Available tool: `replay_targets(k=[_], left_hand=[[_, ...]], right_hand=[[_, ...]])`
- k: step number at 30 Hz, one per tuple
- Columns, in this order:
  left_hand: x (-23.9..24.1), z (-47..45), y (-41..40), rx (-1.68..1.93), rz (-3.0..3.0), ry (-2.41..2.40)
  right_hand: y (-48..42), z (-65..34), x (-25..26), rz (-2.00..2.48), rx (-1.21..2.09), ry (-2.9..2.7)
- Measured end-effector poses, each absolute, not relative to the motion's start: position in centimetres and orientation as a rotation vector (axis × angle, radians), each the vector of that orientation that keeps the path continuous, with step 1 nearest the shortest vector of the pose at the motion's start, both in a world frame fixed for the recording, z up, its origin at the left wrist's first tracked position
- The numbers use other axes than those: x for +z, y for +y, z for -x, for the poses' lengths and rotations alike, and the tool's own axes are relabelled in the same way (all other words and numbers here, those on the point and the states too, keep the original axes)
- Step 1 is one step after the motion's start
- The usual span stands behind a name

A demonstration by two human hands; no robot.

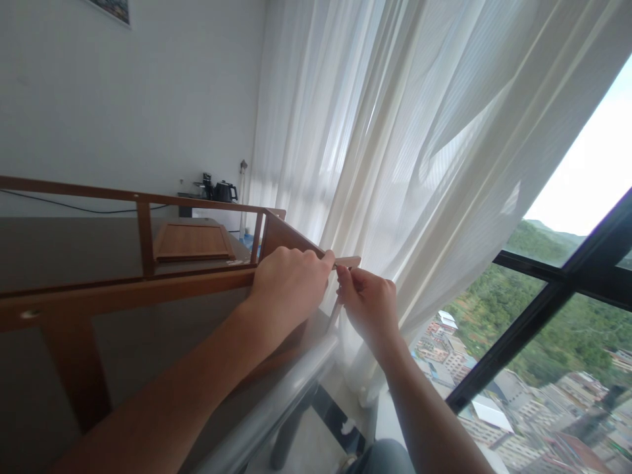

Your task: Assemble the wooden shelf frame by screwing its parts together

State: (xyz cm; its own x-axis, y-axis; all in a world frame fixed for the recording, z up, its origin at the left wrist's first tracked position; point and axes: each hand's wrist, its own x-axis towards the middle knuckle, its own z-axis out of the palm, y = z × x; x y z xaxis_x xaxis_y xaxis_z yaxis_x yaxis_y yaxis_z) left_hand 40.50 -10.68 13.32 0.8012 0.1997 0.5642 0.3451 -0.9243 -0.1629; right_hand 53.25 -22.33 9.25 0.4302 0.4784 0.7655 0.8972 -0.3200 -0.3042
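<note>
A brown wooden frame (123, 293) with rails and uprights runs across the left half of the view, ending at a corner near the middle. My left hand (289, 283) is closed over that corner, fingers wrapped on the top rail. My right hand (368, 306) sits just right of it, fingers pinched on a small flat wooden piece (348, 262) that sticks out from the corner toward the curtain. A thin part hangs below the piece, partly hidden by my fingers.
A white sheer curtain (395, 151) hangs directly behind my hands. A dark-framed window (533, 322) at the right looks down on buildings and hills. A wooden board (192, 241) lies on a dark table; a black kettle (226, 191) stands by the wall.
</note>
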Motion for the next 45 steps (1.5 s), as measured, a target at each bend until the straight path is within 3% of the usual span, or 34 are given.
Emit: replay_targets(k=[22, 32, 40, 45], left_hand=[[13.49, -40.40, -10.98, -0.817, 2.709, -0.441], [13.77, -40.28, -11.09, -0.784, 2.779, -0.463], [13.74, -40.15, -11.18, -0.790, 2.774, -0.465], [13.76, -40.08, -11.27, -0.786, 2.768, -0.474]], right_hand=[[-22.69, -53.87, 8.50, 1.852, -0.821, -1.299], [-22.33, -53.74, 8.68, 1.752, -0.239, -1.043], [-22.29, -53.09, 8.64, 1.989, -0.701, -1.152], [-22.04, -53.03, 8.70, 2.037, -0.719, -1.156]])
